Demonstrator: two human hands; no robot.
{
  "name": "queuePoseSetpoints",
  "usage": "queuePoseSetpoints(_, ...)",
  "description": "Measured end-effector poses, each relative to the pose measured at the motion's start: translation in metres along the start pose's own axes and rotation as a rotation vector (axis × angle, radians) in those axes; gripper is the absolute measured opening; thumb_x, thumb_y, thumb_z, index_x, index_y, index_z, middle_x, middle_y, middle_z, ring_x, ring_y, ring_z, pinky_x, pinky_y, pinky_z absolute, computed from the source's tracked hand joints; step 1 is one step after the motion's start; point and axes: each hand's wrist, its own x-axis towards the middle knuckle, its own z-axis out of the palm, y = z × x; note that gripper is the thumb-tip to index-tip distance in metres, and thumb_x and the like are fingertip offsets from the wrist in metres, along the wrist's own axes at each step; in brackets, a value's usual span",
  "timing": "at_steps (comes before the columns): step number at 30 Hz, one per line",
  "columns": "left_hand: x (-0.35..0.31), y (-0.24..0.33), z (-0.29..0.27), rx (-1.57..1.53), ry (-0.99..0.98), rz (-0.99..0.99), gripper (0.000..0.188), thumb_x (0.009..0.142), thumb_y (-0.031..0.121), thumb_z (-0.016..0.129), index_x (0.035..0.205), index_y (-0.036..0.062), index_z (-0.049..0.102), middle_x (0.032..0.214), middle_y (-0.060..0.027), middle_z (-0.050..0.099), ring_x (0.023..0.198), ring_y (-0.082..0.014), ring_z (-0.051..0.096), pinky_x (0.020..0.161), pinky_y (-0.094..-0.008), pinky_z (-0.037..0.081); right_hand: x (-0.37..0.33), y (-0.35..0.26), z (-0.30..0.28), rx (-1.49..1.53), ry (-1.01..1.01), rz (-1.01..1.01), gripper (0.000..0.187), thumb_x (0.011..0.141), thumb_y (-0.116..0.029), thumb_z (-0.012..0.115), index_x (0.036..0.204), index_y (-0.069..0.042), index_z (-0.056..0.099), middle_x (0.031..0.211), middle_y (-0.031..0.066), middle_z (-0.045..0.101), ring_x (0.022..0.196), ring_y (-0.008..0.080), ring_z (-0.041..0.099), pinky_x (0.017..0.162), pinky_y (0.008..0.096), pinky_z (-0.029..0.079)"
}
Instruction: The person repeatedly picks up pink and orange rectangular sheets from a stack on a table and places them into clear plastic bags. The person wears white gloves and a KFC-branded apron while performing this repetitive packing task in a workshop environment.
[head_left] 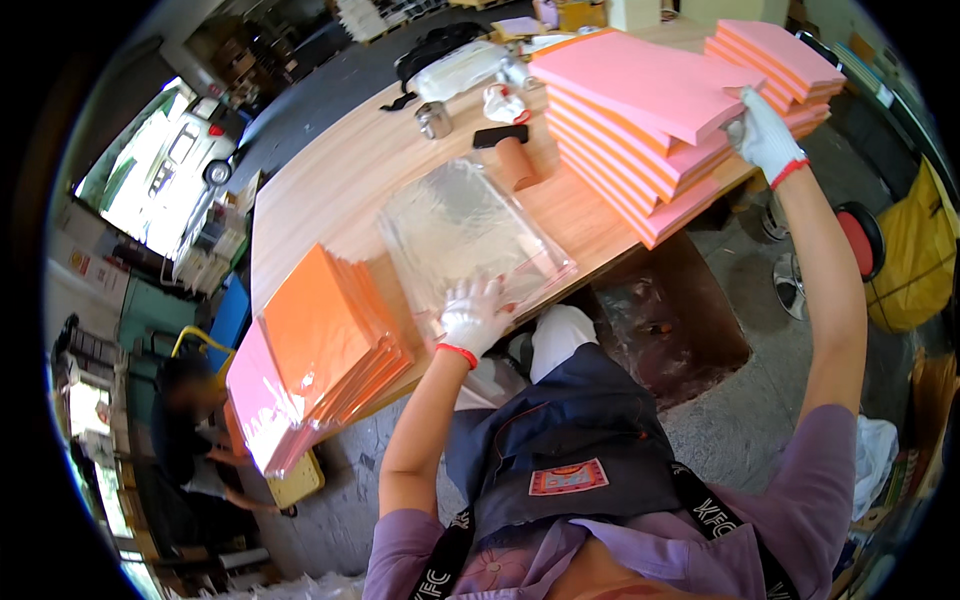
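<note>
My left hand (473, 315), in a white glove with a red cuff, lies with fingers outstretched on the near edge of a stack of clear plastic bags (455, 225). At the right, my right hand (768, 140), gloved the same way, grips the right corner of the top bundle of pink paper (640, 75). That bundle sits slightly askew on a tall stack of alternating pink and orange paper (610, 165). Left of the bags, several orange and pink bundles wrapped in clear plastic (325, 330) form a slanting pile at the table's edge.
More pink and orange paper (775, 60) stands behind the tall stack. A metal can (433, 120), a black phone (500, 135) and a brown-orange piece (516, 163) lie on the wooden table (320, 185). Below is an open carton (690, 320) holding plastic. Another person (190, 430) bends at the left.
</note>
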Motion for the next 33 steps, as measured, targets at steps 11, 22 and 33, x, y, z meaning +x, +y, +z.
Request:
queuePoseSetpoints(11,-0.001,-0.046,0.01,0.004,-0.229,-0.156,0.033,0.078,0.035,0.058,0.104,0.0157,0.06,0.107,-0.0097,0.056,0.088,-0.03,0.06,0.074,-0.0387,0.05,-0.141,0.055,0.042,0.101,-0.03,-0.138,0.032,0.08,-0.019,0.06,0.107,-0.004,0.054,0.104,0.0081,0.059,0.097,0.0199,0.058,0.084,0.0324,0.049)
queuePoseSetpoints(22,0.002,-0.05,0.032,-0.019,-0.199,-0.258,0.024,0.083,0.023,0.054,0.104,0.012,0.054,0.1,-0.0119,0.056,0.09,-0.0276,0.062,0.068,-0.0418,0.052,-0.215,0.187,0.037,0.153,-0.245,0.46,0.046,0.074,-0.026,0.064,0.107,0.005,0.055,0.082,0.0097,0.064,0.056,0.0119,0.061,0.041,0.0203,0.047)
queuePoseSetpoints(33,-0.027,-0.073,0.048,-0.446,0.156,-0.274,0.027,0.074,0.007,0.055,0.101,0.0088,0.054,0.098,-0.0099,0.058,0.093,-0.031,0.056,0.076,-0.0394,0.046,-0.213,0.228,0.015,0.234,-0.283,0.632,0.034,0.079,-0.021,0.057,0.108,-0.004,0.052,0.081,0.0046,0.06,0.051,0.0086,0.056,0.033,0.0167,0.039)
